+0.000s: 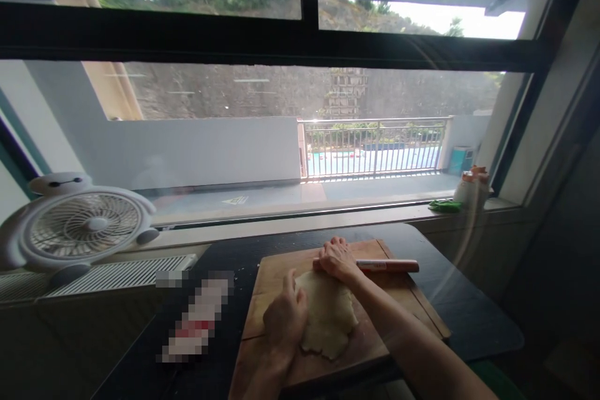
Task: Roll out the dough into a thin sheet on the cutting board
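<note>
A flattened, pale sheet of dough [329, 319] with ragged edges lies on a wooden cutting board [272, 269]. My right hand [338, 257] grips a rolling pin [389, 265] near its left end, at the dough's far edge. The pin lies crosswise, and its longer part reaches out to the right over the board. At the dough's left edge is my left hand [285, 319], its fingers partly stretched and apart, holding nothing that I can see. Whether its fingertips press on the dough is hard to tell.
The board rests on a dark table [220, 319]. A blurred-out oblong item [199, 319] lies left of the board. A white fan [96, 224] stands at the far left. On the right of the windowsill [281, 222] are a white bottle [471, 190] and a green item [445, 206].
</note>
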Demonstrator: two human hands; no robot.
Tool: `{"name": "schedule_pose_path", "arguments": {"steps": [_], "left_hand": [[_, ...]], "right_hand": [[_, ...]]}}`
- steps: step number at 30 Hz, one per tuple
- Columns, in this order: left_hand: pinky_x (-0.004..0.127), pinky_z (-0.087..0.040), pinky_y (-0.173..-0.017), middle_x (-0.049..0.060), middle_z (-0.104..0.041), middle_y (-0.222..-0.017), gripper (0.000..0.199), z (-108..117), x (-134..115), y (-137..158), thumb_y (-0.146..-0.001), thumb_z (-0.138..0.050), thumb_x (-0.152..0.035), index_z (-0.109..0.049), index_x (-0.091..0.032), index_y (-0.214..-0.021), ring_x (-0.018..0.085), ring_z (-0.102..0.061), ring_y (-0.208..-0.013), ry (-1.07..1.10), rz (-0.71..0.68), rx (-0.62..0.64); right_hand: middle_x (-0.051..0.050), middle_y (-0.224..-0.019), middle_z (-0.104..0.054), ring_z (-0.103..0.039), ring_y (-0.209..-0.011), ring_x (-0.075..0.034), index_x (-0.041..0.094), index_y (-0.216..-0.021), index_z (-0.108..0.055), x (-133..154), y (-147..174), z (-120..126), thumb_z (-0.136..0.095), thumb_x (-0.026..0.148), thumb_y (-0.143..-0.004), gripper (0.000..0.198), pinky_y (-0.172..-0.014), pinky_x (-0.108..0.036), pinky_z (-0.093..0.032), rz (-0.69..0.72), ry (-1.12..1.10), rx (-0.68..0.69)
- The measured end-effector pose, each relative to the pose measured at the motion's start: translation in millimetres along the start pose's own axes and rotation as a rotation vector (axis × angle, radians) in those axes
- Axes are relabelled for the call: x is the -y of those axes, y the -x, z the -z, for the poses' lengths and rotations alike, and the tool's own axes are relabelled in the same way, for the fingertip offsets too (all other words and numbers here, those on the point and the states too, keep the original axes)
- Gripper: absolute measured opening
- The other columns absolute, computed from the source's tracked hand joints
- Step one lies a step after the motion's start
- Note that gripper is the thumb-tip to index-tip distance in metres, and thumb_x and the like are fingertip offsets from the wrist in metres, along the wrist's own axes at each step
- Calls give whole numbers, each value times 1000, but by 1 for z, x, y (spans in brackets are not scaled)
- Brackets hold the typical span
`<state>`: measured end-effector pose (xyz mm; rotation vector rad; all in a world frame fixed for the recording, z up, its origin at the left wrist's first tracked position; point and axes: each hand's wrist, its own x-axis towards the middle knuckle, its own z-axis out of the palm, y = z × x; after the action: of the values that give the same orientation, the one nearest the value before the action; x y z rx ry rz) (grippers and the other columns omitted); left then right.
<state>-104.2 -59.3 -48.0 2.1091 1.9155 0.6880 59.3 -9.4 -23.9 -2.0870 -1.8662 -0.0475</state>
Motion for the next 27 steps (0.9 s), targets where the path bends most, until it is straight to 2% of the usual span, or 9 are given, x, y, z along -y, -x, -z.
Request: {"name": "schedule_pose_path", "arguments": {"steps": [2, 4, 7, 11, 14, 18, 21, 23, 27], "left_hand": [[27, -35, -59, 8, -69, -85, 46, 1, -1, 1, -87, -41, -34, -35, -23, -131, 21, -65, -77, -17, 3, 2], [27, -36, -60, 8, -69, -86, 46, 2, -2, 2, -86, -42, -34, -36, -23, -130, 21, -65, -78, -25, -2, -13], [27, -37, -60, 8, -69, -87, 47, 1, -1, 3, -86, -43, -34, -35, -25, -131, 22, -65, -77, -25, -6, -33], [28, -37, -57, 6, -69, -83, 47, -4, 2, 2, -86, -42, -35, -34, -28, -132, 22, -65, -71, -45, -15, -54], [27, -38, -58, 5, -69, -80, 47, -5, 3, 2, -87, -41, -35, -33, -28, -133, 22, -65, -71, -53, -17, -66], [26, -38, -60, 6, -69, -81, 48, -2, 1, 3, -88, -40, -35, -34, -24, -134, 20, -65, -74, -26, -25, -54], [26, -38, -60, 7, -69, -84, 47, -1, 1, 3, -88, -40, -34, -34, -24, -134, 20, -65, -74, -26, -42, -52], [26, -38, -59, 7, -69, -85, 48, -3, 2, 3, -88, -40, -35, -33, -25, -134, 20, -64, -73, -32, -52, -58], [26, -38, -59, 7, -69, -83, 48, -7, 5, 3, -88, -40, -36, -32, -27, -134, 21, -64, -71, -23, -52, -70]], "right_hand": [[-14, -122, -51, -37, -118, -25, 16, -98, -63, 2, 18, -7, -27, 34, -92, 40, -97, -40, -25, 45, 19, -79], [-12, -130, -46, -28, -126, -25, 16, -107, -60, 2, 33, -13, -24, 36, -93, 43, -102, -40, -18, 72, 33, -139], [-12, -136, -40, -20, -131, -24, 14, -117, -54, 2, 36, -16, -21, 38, -94, 47, -105, -40, -12, 82, 51, -139], [-14, -134, -42, -23, -129, -26, 14, -105, -62, 1, 8, -11, -25, 36, -93, 44, -103, -44, -14, 5, 67, -54], [-16, -131, -44, -27, -127, -28, 14, -101, -63, 3, -6, -7, -29, 35, -91, 42, -101, -46, -17, -29, 65, -43], [-14, -136, -40, -23, -130, -27, 14, -115, -56, 9, 16, -10, -25, 37, -93, 45, -103, -43, -16, -2, 43, -92], [-11, -140, -36, -19, -133, -24, 14, -133, -39, 12, 47, -14, -23, 39, -93, 50, -106, -40, -13, 73, 10, -124], [-9, -141, -35, -17, -133, -23, 17, -137, -33, 11, 57, -14, -24, 38, -93, 49, -106, -40, -12, 110, -10, -113], [-11, -136, -41, -18, -133, -25, 16, -126, -46, 6, 38, -12, -23, 40, -94, 46, -104, -42, -16, 69, -11, -52]]}}
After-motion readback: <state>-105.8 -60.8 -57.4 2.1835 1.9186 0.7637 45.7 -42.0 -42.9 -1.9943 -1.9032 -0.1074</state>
